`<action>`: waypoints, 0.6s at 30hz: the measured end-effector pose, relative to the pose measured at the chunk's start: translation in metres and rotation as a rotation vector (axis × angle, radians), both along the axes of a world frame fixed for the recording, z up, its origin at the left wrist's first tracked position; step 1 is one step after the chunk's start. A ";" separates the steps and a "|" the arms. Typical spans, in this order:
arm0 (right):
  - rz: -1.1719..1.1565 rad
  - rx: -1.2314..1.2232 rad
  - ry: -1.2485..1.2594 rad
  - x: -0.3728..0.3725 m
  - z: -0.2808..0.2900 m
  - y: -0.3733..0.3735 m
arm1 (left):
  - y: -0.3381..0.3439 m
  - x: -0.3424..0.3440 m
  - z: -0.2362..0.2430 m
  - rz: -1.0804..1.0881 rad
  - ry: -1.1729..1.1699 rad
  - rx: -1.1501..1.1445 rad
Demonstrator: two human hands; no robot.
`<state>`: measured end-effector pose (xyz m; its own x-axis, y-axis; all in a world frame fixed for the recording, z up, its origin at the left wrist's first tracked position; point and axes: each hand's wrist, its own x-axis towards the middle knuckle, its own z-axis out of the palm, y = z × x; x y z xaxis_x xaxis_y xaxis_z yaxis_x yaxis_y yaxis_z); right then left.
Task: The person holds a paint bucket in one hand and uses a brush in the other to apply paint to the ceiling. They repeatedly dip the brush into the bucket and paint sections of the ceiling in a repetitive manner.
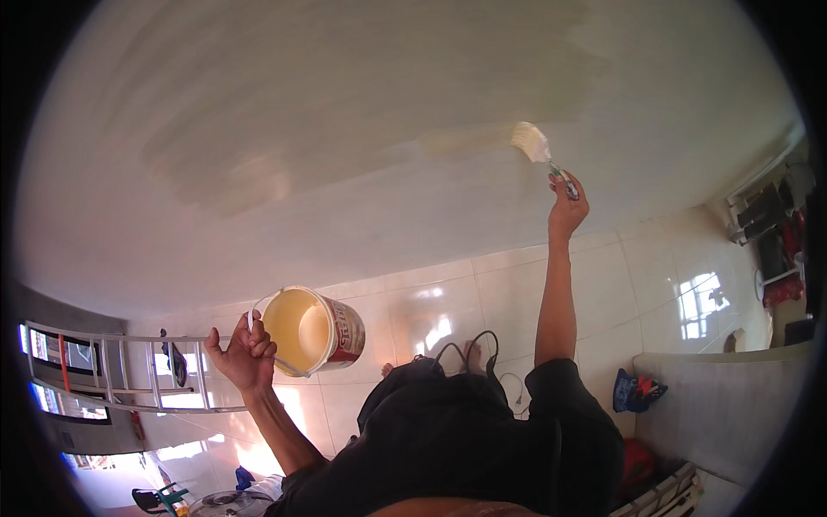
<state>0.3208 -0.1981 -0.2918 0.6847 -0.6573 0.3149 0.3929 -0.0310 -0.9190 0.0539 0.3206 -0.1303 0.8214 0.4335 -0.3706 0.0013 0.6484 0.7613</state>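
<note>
Right of the frame's centre, the right hand is closed on a paintbrush, apparently so its bristles meet the wall; that arm reaches up nearly straight. At lower left, the left hand, thumb spread, hooks curled fingers round the handle of a bucket, probably keeping it near.

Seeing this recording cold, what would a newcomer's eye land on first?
Probably the paint-coated paintbrush in the right hand, right of centre against the big pale wall. Next, left of centre, the paint bucket, yellowish inside, its handle in the left hand; then the metal ladder at far left.
</note>
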 end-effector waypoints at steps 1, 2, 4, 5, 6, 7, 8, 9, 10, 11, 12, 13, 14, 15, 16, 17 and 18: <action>-0.084 -0.007 0.005 -0.001 0.006 -0.012 | -0.002 0.000 0.000 -0.004 0.001 -0.003; -0.166 -0.014 0.009 -0.002 0.012 -0.020 | -0.003 -0.001 -0.001 -0.006 0.003 -0.005; -0.332 -0.100 0.023 0.005 0.010 -0.024 | 0.003 -0.001 -0.008 -0.078 -0.040 -0.046; -0.405 -0.166 0.047 0.010 0.009 -0.016 | 0.005 -0.003 -0.007 -0.112 -0.052 -0.062; -0.477 -0.233 0.071 0.011 0.005 -0.007 | 0.006 -0.004 -0.008 -0.080 -0.015 -0.069; -0.466 -0.289 0.089 0.013 0.006 0.010 | 0.001 -0.003 -0.006 -0.037 0.013 -0.077; -0.464 -0.344 0.109 0.013 0.007 0.032 | -0.001 -0.001 -0.005 -0.002 0.040 -0.084; -0.465 -0.396 0.132 0.011 0.006 0.057 | 0.003 -0.003 -0.007 -0.036 0.019 -0.083; -0.405 -0.404 0.139 0.009 0.004 0.084 | 0.007 -0.005 -0.013 -0.068 -0.005 -0.083; -0.345 -0.412 0.146 0.005 0.000 0.112 | 0.009 -0.007 -0.016 -0.101 -0.028 -0.083; -0.319 -0.403 0.064 0.003 -0.008 0.139 | 0.009 -0.007 -0.014 -0.072 -0.007 -0.084; -0.278 -0.386 0.067 0.001 -0.019 0.163 | 0.008 -0.007 -0.012 -0.046 0.017 -0.084; -0.213 -0.363 0.098 -0.010 -0.017 0.190 | 0.008 -0.009 -0.011 -0.013 0.038 -0.082; -0.162 -0.344 0.019 -0.014 -0.028 0.210 | 0.011 -0.008 -0.011 -0.046 0.022 -0.077; -0.118 -0.386 0.033 -0.023 -0.025 0.231 | 0.014 -0.011 -0.012 -0.070 0.009 -0.069; -0.076 -0.431 0.047 -0.034 -0.020 0.247 | 0.017 -0.014 -0.012 -0.095 -0.005 -0.064; -0.020 -0.443 0.040 -0.041 -0.021 0.260 | 0.015 -0.014 -0.012 -0.069 0.016 -0.050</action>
